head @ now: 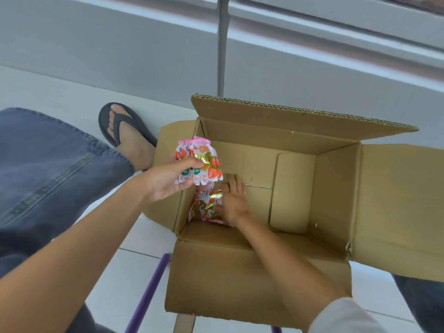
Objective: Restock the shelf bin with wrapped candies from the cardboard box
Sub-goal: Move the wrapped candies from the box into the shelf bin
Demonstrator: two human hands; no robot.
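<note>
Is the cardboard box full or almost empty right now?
Almost empty. Most of the cardboard box floor is bare; only a small pile of wrapped candies lies by its left wall, at the right hand.

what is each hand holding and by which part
Left hand pinches candy packets across their middle. Right hand lies on loose candies in the box; grip cannot be told.

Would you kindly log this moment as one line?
left hand: holds candy packets | right hand: on candies in cardboard box | shelf bin: unseen

The cardboard box (264, 272) is matt corrugated board; the candy wrappers (204, 162) are glossy foil-printed plastic.
</note>
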